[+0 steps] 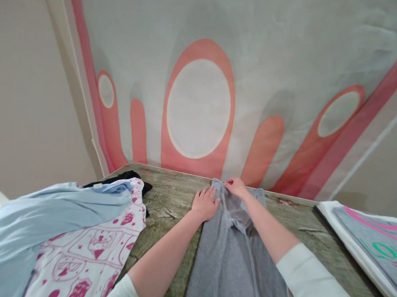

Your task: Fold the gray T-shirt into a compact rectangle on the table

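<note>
A pair of grey trousers [213, 255] is spread on the wooden-patterned table, with the waistband at the far edge and the legs running toward me. My left hand [205, 205] lies flat with its fingers stretched out, partly on the left side of the trousers near the waist and partly on the table. At the waistband, my right hand [237, 187] has its fingers closed on the fabric. The cloth around the crotch is creased, and my right forearm covers part of the right side.
On the left lies a loose pile with a light blue garment [48, 211], a white garment with pink prints [90, 249] and a black one [125, 176]. Folded shirts [370, 237] are stacked at the right. A wall hanging [205, 16] rises behind the table [170, 187].
</note>
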Available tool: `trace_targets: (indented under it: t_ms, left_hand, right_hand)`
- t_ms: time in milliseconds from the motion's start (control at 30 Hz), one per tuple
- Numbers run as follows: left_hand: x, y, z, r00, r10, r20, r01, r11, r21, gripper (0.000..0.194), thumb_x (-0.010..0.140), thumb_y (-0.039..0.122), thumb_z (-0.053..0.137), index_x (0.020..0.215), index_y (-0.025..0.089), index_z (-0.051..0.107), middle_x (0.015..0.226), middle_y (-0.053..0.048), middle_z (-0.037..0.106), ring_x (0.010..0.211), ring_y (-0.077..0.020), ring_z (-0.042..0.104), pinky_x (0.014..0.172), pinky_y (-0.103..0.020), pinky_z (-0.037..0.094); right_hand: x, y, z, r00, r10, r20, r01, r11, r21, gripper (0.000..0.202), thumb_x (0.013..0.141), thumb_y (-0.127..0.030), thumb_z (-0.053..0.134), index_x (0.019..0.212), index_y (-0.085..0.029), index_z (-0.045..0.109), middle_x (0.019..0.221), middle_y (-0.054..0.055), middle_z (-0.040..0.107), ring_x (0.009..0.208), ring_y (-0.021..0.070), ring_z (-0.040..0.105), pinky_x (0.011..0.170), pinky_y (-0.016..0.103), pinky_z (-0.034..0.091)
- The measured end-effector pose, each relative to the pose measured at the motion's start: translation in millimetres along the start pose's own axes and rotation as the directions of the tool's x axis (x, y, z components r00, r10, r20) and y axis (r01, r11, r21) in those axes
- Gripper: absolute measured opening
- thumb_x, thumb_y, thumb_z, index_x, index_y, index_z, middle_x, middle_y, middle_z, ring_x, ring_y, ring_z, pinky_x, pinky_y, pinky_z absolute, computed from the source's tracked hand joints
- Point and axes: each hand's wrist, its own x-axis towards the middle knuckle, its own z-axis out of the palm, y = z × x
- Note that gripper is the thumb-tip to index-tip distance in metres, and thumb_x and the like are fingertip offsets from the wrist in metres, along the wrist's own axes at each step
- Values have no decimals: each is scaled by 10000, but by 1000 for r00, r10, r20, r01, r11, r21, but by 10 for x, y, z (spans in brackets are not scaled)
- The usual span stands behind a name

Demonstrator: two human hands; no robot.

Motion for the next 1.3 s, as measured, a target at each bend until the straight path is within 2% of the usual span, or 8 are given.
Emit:
trace_targets:
  t_ms: [133,233,400,567,867,1067,1200,1300]
  left_hand:
    - [3,-8,7,1000,7,-13,-7,1000,8,550,909,442,201,1372,169,316,1440,-66,300,1319,-258,236,1043,-442,223]
    - [4,-4,12,1000,0,-16,0,1000,11,564,910,443,191,1366,139,325,1426,-93,323,1316,-258,245,1045,-440,222]
    - [11,18,1,999,-51,-9,51,999,9,622,907,490,156,1357,100,337,1405,-134,347,1312,-269,260,1048,-442,215]
    - [14,43,-24,997,-76,5,76,997,-2,711,902,531,95,1359,32,312,1409,-177,322,1313,-280,255,1057,-426,209]
    - [20,37,23,994,-101,-46,100,995,-19,716,896,549,111,1358,40,313,1400,-175,337,1310,-280,270,1060,-419,213]
    - [6,27,5,997,-68,-39,67,997,-41,668,895,550,126,1377,122,302,1426,-124,312,1315,-279,253,1052,-439,220]
    - [-1,13,-10,999,-9,-33,7,999,-52,592,908,523,128,1365,210,335,1448,-50,285,1326,-276,222,1048,-460,221]
    - [7,6,-15,1000,0,-6,0,999,-55,590,909,518,131,1351,203,362,1432,-47,319,1325,-278,222,1048,-467,223]
  right_hand:
    - [124,-188,201,1000,-10,12,10,1000,19,229,730,-330,610,852,-151,684,849,84,699,771,180,628,637,234,414]
    - [176,-232,249,999,-24,24,24,999,34,203,704,-338,638,802,-165,682,810,66,695,757,177,617,629,232,405]
    - [239,-264,127,994,-80,70,72,991,113,233,762,-342,578,770,-125,664,739,60,675,701,161,587,614,232,395]
    - [258,-310,-12,971,-140,195,93,968,235,242,762,-344,583,771,-118,669,680,21,668,686,147,570,624,221,412]
    - [247,-356,46,921,-203,332,61,918,392,236,670,-217,683,887,-126,666,829,33,693,739,138,603,710,234,462]
    - [287,-280,112,944,-151,292,14,906,422,247,707,-117,602,948,-124,653,847,41,696,743,135,625,680,230,482]
    - [323,-258,215,980,-90,177,18,929,370,257,704,-84,591,955,-107,642,874,65,690,777,136,624,708,230,474]
    - [333,-245,271,994,-71,78,43,949,311,244,711,-93,588,950,-104,636,899,83,681,810,141,619,741,240,464]
